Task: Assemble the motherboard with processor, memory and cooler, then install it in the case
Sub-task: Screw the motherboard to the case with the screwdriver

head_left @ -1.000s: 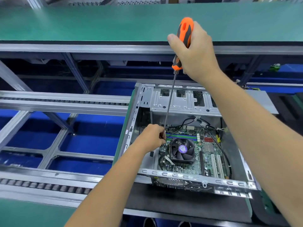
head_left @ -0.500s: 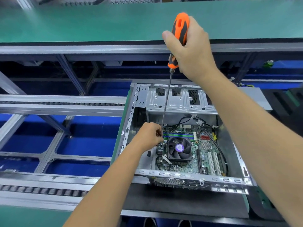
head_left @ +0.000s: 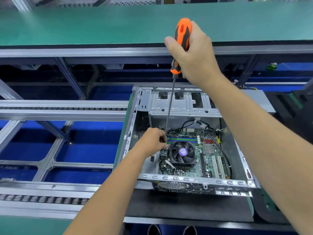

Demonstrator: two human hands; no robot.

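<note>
An open metal computer case (head_left: 177,104) lies on a dark mat. Inside it sits the green motherboard (head_left: 210,155) with a black cooler fan (head_left: 183,152) and memory sticks behind the fan. My right hand (head_left: 194,55) grips the orange and black handle of a long screwdriver (head_left: 169,107) held nearly upright. Its thin shaft runs down to the board's far left corner, beside the cooler. My left hand (head_left: 152,141) pinches the lower end of the shaft there. The tip and any screw under it are hidden by my fingers.
Black cables (head_left: 218,145) curve over the board's right side. A drive bay bracket (head_left: 179,101) spans the back of the case. A green bench (head_left: 101,22) lies beyond. Roller conveyor rails (head_left: 59,109) run on the left over blue panels.
Both hands and the screwdriver keep their pose over the same corner of the board; only the camera view has shifted slightly.
</note>
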